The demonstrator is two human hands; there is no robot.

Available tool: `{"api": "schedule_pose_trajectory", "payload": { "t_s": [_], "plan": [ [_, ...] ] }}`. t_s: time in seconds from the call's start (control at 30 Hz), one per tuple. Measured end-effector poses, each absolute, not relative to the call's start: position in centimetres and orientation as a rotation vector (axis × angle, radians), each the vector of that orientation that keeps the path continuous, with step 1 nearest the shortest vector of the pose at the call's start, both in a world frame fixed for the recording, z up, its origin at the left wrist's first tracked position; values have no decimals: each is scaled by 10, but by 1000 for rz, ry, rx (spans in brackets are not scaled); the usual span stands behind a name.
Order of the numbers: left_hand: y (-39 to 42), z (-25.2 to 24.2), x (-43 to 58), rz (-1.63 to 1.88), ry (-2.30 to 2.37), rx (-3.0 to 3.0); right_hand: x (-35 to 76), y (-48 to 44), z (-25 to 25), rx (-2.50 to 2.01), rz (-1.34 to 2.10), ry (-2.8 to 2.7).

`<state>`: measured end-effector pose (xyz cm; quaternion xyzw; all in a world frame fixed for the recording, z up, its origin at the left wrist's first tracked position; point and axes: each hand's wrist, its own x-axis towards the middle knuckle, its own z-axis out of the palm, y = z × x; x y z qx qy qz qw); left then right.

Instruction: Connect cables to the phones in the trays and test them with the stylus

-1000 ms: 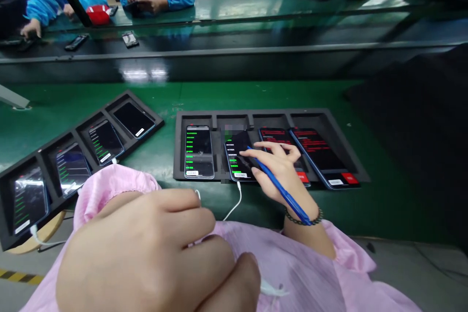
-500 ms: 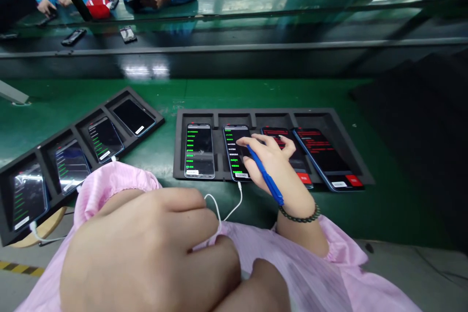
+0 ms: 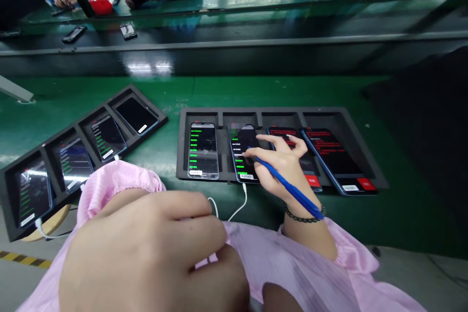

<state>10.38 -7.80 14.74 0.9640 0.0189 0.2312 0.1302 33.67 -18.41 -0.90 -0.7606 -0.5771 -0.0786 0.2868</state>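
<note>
My left hand (image 3: 146, 248) is large in the foreground, its fingers curled closed. A white cable (image 3: 239, 208) runs behind it, and whatever the fingers may grip is hidden. My right hand (image 3: 280, 165) holds a blue pen (image 3: 292, 190) that slants back over the wrist. Its index fingertip is at the screen of a phone (image 3: 243, 148) with green and white text lines, and the cable plugs into that phone's lower edge. This phone lies in a black tray (image 3: 221, 118) beside a phone (image 3: 203, 151) with green text and two showing red text, one partly covered by my hand (image 3: 310, 183).
Angled at the left, another black tray (image 3: 106, 107) carries several phones, some with white plugs. Beyond a raised ledge (image 3: 234, 46), people in blue sleeves handle devices near a red object (image 3: 100, 5). Dark material (image 3: 431, 122) stands at the right.
The view has shifted slightly, so the trays appear farther right. My right index finger has moved lower on the phone screen, and the pen lies flatter across the wrist. My left hand stays curled.
</note>
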Motion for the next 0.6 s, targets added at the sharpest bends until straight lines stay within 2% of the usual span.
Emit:
{"api": "schedule_pose_trajectory", "payload": {
  "t_s": [0.37, 0.6],
  "plan": [
    [-75, 162, 90, 708, 99, 2845, 333, -184, -2, -1963, -294, -1353],
    [-72, 165, 85, 693, 102, 2896, 330, -182, 0, -1746, -432, -1282]
  ]
}}
